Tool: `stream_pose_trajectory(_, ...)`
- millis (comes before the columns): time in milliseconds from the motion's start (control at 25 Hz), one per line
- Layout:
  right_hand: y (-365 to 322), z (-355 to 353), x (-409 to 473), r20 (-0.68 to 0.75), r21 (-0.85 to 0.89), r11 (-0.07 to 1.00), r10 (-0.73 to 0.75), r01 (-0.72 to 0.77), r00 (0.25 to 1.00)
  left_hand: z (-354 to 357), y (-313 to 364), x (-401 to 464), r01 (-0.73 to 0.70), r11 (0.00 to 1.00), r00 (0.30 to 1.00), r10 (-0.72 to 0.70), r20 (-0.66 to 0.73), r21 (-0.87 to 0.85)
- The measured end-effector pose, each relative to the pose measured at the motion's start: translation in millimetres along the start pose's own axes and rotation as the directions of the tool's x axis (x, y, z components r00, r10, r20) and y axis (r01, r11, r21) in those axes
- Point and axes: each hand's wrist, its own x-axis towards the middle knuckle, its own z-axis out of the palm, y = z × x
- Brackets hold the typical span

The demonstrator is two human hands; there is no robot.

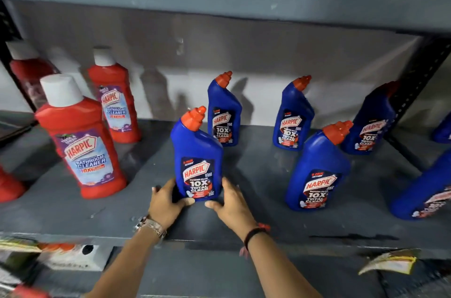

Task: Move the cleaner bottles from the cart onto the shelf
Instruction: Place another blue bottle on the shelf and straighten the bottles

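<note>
Cupping blue bottle (197, 158) base, both hands, left hand (166, 202), right hand (231, 205).

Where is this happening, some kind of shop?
Probably a shop or stockroom: a grey metal shelf holds rows of matching blue bottles and red bottles, labels faced forward, while two hands set another blue bottle in place.

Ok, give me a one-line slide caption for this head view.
Both hands, left hand and right hand, set a blue Harpic bottle upright on the grey shelf beside red bottles.
</note>
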Motion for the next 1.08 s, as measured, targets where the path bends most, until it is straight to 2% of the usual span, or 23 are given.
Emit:
stream_pose_trajectory(80, 2, -7, -6, -0.083, 0.005, 1.0, 0.022, -0.022, 0.996, 4, 2, -3, -0.056, 0.998, 0.997, 0.056, 0.044, 0.008)
stream_pose_trajectory(240, 9, -22, -25, -0.128, -0.019, 0.999, 0.038, -0.041, 0.991, 18, 6, -9, -0.116, 0.989, 0.988, 0.106, 0.113, 0.088)
stream_pose_trajectory(480, 10, -22, -30, -0.13, -0.041, 0.998, 0.046, -0.051, 0.99, 20, 8, -13, -0.11, 0.983, 0.993, 0.1, 0.07, 0.144)
stream_pose_trajectory(680, 8, -21, -31, -0.125, -0.047, 0.996, 0.064, -0.07, 0.99, 21, 7, -11, -0.11, 0.978, 0.99, 0.091, 0.108, 0.178)
stream_pose_trajectory(800, 5, -25, -35, -0.166, 0.022, 0.997, 0.079, -0.076, 0.983, 20, 8, -13, -0.124, 0.983, 0.988, 0.11, 0.108, 0.134)
stream_pose_trajectory(920, -2, -10, -60, -0.442, 0.222, 0.971, 0.183, -0.09, 0.878, 8, 0, -30, -0.128, 0.989, 0.99, 0.122, -0.068, -0.08)
stream_pose_trajectory(960, -9, 0, -69, -0.474, 0.25, 0.966, 0.183, -0.068, 0.861, 2, -5, -38, -0.144, 0.983, 0.979, 0.125, -0.158, -0.117)
stream_pose_trajectory(1080, -38, 51, -71, -0.341, 0.24, 0.969, 0.032, 0.054, 0.939, -45, -37, -55, -0.119, 0.989, 0.9, 0.069, -0.431, -0.092)
